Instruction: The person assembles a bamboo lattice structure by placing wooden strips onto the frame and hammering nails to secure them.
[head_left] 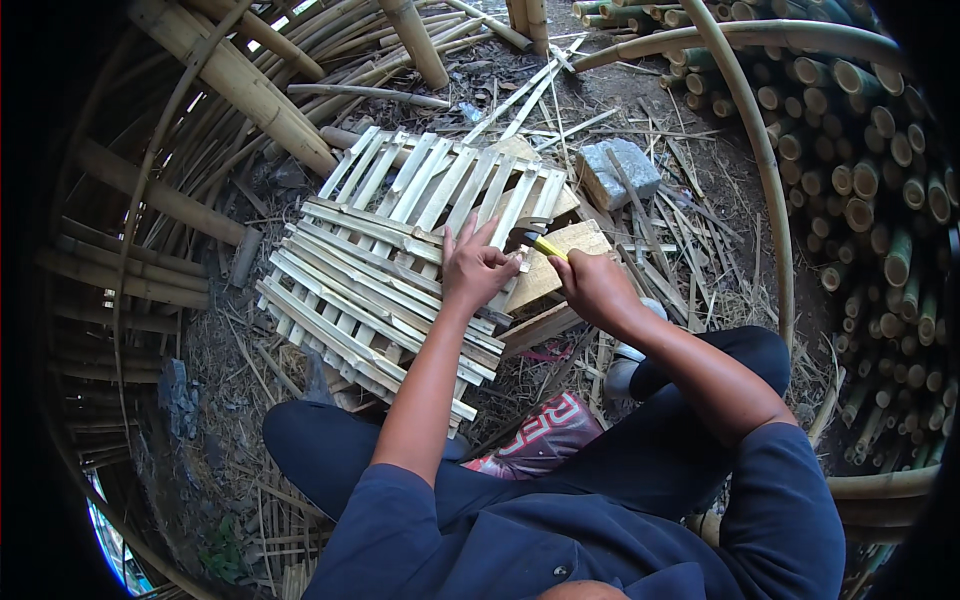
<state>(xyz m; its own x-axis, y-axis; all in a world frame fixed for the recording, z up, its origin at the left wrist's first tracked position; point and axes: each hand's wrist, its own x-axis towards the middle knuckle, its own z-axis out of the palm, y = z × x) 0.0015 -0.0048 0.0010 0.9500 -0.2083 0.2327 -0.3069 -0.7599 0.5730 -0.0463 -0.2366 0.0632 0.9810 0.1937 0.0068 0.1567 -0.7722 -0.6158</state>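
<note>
A lattice of split bamboo slats [345,262] lies in front of me, with one row of strips crossing over another. My left hand [476,268] rests on it, some fingers spread over the slats. Its thumb and forefinger come together at the end of a slat; whatever is between them is too small to make out. In my right hand [596,288] is a hammer with a yellow handle [544,246]. The dark hammer head hangs just above the slat, close to my left fingertips. Beneath the lattice's right side sits a pale wooden board [562,268].
A grey stone block [618,172] stands beyond the board, among scattered bamboo offcuts [690,235]. Cut bamboo poles [860,180] are stacked at the right. Bamboo posts [245,95] and bent strips rise at the left. A red printed sack [545,440] lies between my legs.
</note>
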